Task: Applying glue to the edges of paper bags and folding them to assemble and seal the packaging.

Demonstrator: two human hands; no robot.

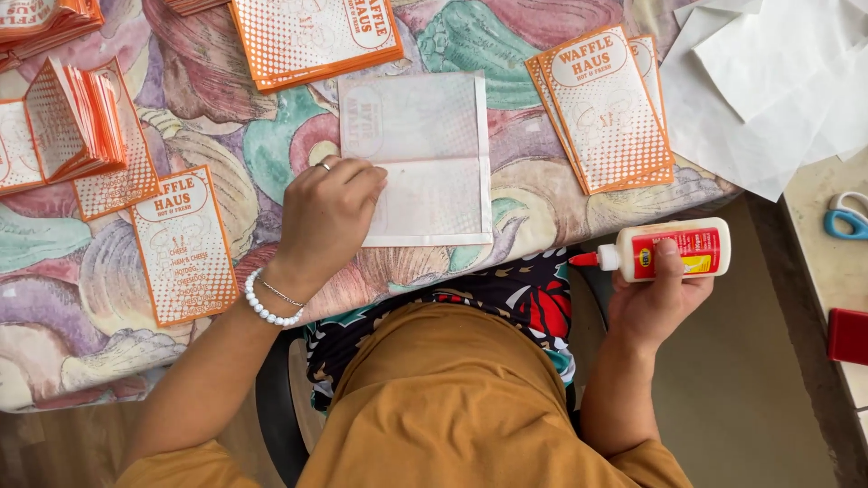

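Floral tablecloth (pixel 271 136). Left hand (pixel 327 212) presses folded white sheet (pixel 425 163), which lies at its 2 o'clock. Right hand (pixel 655 303) grips glue bottle (pixel 674 250), nozzle pointing 9 o'clock toward the sheet.

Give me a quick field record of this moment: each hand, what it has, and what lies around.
left hand: pressing down on a white sheet, face down on the table
right hand: holding a glue bottle, red nozzle pointing left, off the table edge
table cover: patterned cloth
near sheet: orange printed bags to the right, single orange bag to the left
far right: white paper pile, blue-handled scissors
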